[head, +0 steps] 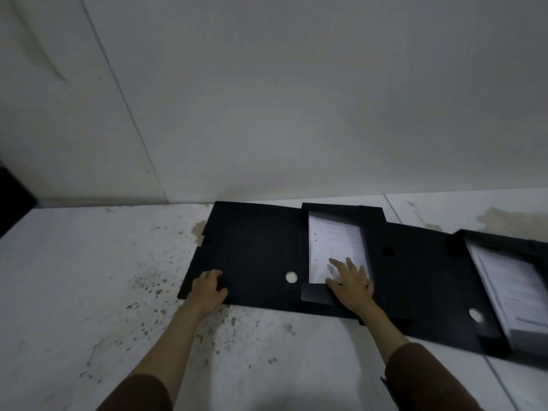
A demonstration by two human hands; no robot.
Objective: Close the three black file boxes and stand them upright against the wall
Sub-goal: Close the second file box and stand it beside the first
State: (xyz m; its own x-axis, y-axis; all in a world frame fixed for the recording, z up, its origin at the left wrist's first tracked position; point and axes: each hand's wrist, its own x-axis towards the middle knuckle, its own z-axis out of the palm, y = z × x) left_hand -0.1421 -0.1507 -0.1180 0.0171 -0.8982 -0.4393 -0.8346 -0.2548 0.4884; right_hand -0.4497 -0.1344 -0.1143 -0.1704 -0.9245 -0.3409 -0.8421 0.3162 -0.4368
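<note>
Two black file boxes lie open and flat on the white floor by the wall. The nearer box (255, 250) has its lid spread to the left, with a round metal ring (291, 277) in it, and white papers (335, 241) in its tray. My left hand (207, 287) grips the lid's front left edge. Fingers spread, my right hand (350, 281) presses flat on the papers and on the tray's front flap. A second open box (427, 280) with papers (516, 292) lies to the right, partly cut off by the frame. I see no third box.
The white wall (296, 114) rises just behind the boxes. The floor (103, 292) is stained and speckled to the left and in front. A dark object (12, 200) stands at the far left edge.
</note>
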